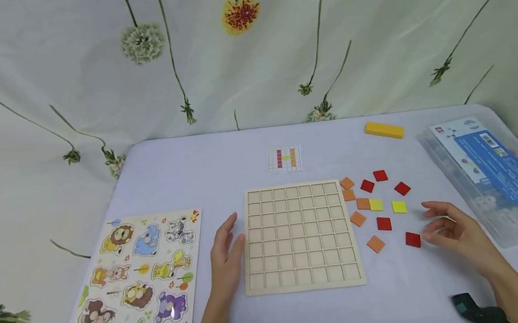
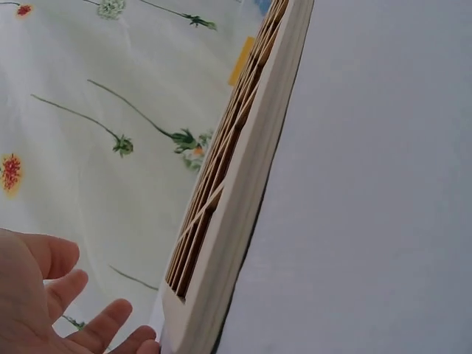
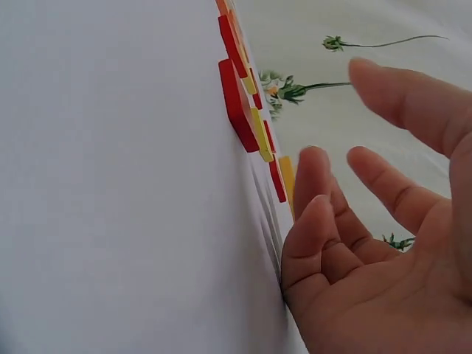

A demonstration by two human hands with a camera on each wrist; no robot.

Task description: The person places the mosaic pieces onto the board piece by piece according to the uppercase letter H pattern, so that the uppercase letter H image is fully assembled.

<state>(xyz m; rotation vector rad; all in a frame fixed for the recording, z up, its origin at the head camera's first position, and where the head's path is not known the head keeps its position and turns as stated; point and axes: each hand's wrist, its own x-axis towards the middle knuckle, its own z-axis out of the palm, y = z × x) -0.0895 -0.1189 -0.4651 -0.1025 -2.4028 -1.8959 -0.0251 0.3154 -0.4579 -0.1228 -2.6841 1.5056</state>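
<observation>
A wooden grid board (image 1: 298, 237), its squares bare, lies mid-table; its edge (image 2: 243, 177) runs tilted through the left wrist view. The left hand (image 1: 225, 257) is beside the board's left edge, fingers relaxed, holding nothing; the same hand (image 2: 66, 302) shows at lower left in its wrist view. To the right of the board lie several loose red tiles (image 1: 383, 223), orange tiles (image 1: 375, 244) and yellow tiles (image 1: 399, 207). Just right of the lowest red tile (image 1: 413, 240), the right hand (image 1: 459, 237) has loosely bent fingers and nothing in them, as the right hand (image 3: 391, 221) also shows.
Behind the board lies a small card (image 1: 284, 159) with a coloured H pattern. A yellow bar (image 1: 384, 130) is at the back right. A lidded clear plastic box (image 1: 505, 173) stands at the right, an animal puzzle board (image 1: 133, 300) at the left. A flowered cloth hangs behind.
</observation>
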